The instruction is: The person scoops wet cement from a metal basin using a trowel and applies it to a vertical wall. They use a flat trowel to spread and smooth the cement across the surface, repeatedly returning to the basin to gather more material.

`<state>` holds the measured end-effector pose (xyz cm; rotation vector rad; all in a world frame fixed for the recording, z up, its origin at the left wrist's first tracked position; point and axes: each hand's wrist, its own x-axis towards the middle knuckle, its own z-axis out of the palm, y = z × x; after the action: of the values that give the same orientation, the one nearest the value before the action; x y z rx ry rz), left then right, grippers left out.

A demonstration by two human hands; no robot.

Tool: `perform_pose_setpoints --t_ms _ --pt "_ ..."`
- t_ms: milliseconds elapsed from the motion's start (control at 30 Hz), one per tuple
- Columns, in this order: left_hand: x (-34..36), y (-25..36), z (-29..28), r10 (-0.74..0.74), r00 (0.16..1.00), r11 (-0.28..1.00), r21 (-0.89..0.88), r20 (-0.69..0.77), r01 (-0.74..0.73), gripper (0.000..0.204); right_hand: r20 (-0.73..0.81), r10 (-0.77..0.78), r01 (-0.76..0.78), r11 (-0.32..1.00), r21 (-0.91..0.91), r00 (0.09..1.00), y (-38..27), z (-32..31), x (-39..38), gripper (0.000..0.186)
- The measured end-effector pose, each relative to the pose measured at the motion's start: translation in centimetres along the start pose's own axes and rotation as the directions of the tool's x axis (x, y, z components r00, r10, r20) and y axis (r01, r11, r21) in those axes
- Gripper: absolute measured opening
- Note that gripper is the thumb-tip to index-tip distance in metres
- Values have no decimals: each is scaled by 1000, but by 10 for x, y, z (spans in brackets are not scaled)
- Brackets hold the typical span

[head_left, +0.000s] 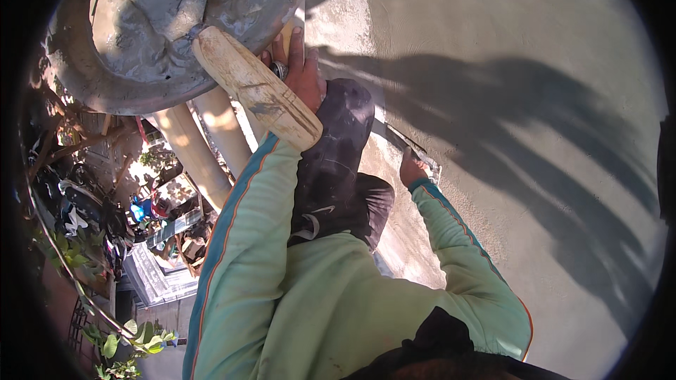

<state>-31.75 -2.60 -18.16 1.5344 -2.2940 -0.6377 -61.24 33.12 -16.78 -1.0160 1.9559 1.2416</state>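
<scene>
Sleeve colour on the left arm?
Pale green sleeve with a blue stripe edged in orange, clearest in the head view.

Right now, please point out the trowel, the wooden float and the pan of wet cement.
trowel (408, 146): head view, on its metal blade.
wooden float (257, 88): head view, middle of its flat face.
pan of wet cement (84, 74): head view, on its rim.
</scene>
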Motion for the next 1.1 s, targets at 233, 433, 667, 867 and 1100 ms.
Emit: perform_pose_setpoints --t_ms 233,433,667,867,1100 --pt "1 -2 11 64 990 997 42 -122 -60 46 -452 13 -42 998 -54 892 -27 -252 -54 65" --pt "1 -17 38 11 996 987 -156 -86 -24 38 -877 193 22 974 225 441 30 -392 -161 60" --pt "4 1 7 32 999 996 -83 0 -32 53 -740 672 583 602 545 -1 93 -338 -294 62" --pt "3 1 0 37 999 999 6 -18 -37 54 -735 592 741 321 590 330 49 -364 -243 63" --pt "7 3 -6 21 1000 1000 10 24 -21 50 -881 275 500 740 450 386 -13 -401 -76 65"
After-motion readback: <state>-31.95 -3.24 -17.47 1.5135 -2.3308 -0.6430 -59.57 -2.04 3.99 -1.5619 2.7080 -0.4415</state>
